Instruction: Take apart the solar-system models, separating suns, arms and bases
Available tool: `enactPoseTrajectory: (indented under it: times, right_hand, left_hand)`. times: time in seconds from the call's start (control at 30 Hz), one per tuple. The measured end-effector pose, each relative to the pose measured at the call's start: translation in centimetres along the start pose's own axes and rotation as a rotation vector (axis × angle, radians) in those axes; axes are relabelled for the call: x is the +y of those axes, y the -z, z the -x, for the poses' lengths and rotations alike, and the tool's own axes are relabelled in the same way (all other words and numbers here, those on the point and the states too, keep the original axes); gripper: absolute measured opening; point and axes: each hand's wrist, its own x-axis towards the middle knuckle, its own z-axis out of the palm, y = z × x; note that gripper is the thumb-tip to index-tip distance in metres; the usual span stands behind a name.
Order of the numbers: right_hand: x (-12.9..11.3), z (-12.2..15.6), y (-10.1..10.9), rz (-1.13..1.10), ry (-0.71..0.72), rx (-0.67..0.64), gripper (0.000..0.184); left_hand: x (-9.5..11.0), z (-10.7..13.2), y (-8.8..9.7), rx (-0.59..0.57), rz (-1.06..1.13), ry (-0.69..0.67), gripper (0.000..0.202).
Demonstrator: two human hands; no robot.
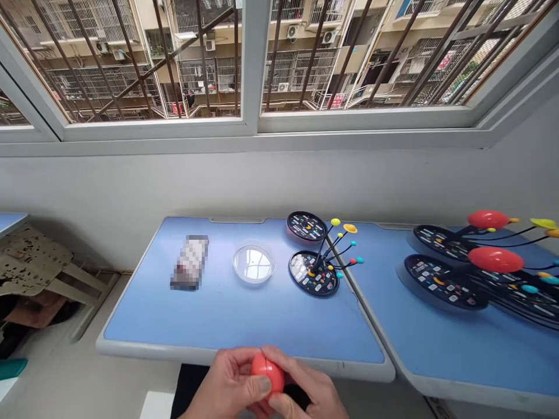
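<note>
A glossy red plastic ball [271,370] with a seam between its two halves is held just off the desk's front edge. The fingers and thumb of my left hand [236,381] close on it from the left. My right hand [308,381] grips the same ball from the right with its fingertips. Beyond the hands, on the blue desk [209,314], lies a clear round plastic dish or dome [253,265]. To its right is a round black printed base [312,282] bearing thin black arms tipped with small coloured balls. Behind that base sits another round black printed disc [306,226].
A pixelated oblong object [189,262] lies on the desk's left side. More black bases with red balls [495,259] and long arms stand on the adjoining right desk [384,326]. A stool [39,262] is at far left, with part of a person below. A barred window [248,70] spans the back.
</note>
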Motion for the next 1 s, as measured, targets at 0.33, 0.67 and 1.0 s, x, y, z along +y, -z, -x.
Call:
enactPoseTrajectory:
  times: [0.33,0.67,1.0]
  right_hand:
    - [0.4,-0.9,0.0,0.116,0.179,0.006,0.047]
    - [0.5,-0.1,-0.2,0.13,0.17,0.02,0.055]
    - [0.3,0.3,0.1,0.273,0.234,0.056,0.052]
  left_hand:
    - [-1.1,-0.3,0.2,0.039,-0.042,-0.026,0.054]
    - [0.2,0.0,-0.7,-0.023,0.044,-0.041,0.049]
    - [0.5,0.3,-1.3,-0.016,0.067,-0.11,0.041]
